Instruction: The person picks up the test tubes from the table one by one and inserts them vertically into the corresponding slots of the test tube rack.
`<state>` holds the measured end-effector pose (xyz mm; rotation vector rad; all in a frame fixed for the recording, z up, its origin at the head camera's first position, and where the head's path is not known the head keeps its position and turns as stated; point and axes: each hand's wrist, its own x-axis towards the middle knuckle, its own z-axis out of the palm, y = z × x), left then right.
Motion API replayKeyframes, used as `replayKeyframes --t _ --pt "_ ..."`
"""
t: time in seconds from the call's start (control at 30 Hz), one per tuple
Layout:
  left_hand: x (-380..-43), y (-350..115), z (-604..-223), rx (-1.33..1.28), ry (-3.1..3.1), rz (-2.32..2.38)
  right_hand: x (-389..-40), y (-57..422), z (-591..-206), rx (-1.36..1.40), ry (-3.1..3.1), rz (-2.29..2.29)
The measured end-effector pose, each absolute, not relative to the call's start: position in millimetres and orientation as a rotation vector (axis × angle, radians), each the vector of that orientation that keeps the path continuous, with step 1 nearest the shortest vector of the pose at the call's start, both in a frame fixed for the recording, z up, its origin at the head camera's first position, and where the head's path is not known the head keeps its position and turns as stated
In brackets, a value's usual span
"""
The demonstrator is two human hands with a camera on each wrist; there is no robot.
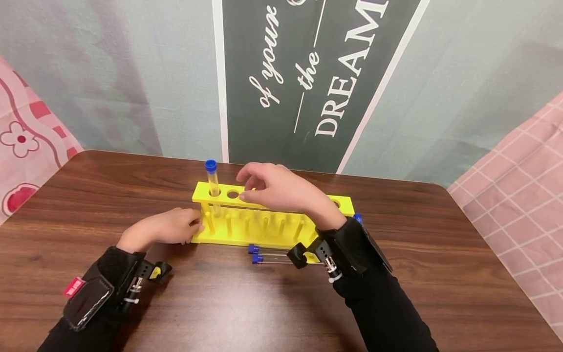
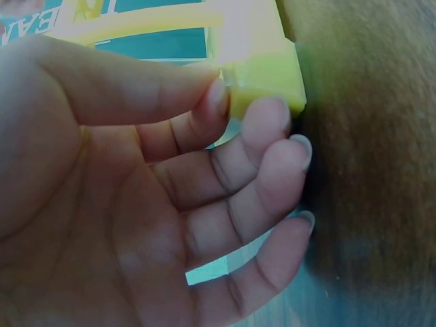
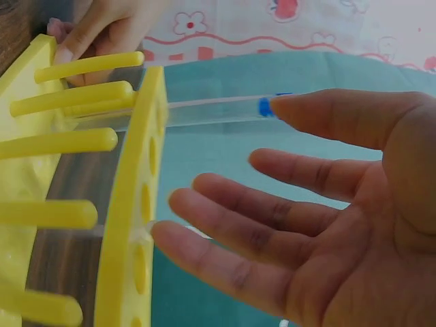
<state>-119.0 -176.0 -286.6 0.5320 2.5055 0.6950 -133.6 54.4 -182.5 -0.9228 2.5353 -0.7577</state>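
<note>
A yellow test tube rack (image 1: 272,230) stands on the table, with a row of holes along its top bar and pegs below. One clear test tube (image 1: 213,183) with a blue cap stands upright in the leftmost hole. At the rack's left end, my left hand (image 1: 178,226) grips the lower corner; in the left wrist view, thumb and forefinger (image 2: 184,129) pinch near its edge. My right hand (image 1: 281,188) hovers over the top bar, right of the standing tube, its fingers loosely bent and holding nothing. It hides several holes from the head view.
Two blue-capped test tubes (image 1: 257,259) lie in front of the rack, partly behind my right wrist's camera. Another blue cap (image 1: 358,218) shows past the rack's right end. Behind the brown wooden table (image 1: 211,303) hangs a cloth with lettering; pink patterned cloths hang at both sides.
</note>
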Motion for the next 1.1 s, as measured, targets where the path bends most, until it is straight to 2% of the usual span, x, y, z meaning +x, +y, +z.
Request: replayKeyframes --t 0.57,1.1 --pt "-118 -175 -285 0.515 2.492 0.707 -116 107 -183 -0.922 2.622 -0.694" --pt "-118 -175 -285 0.509 2.477 0.709 -94 134 -192 -0.962 2.667 -0.707"
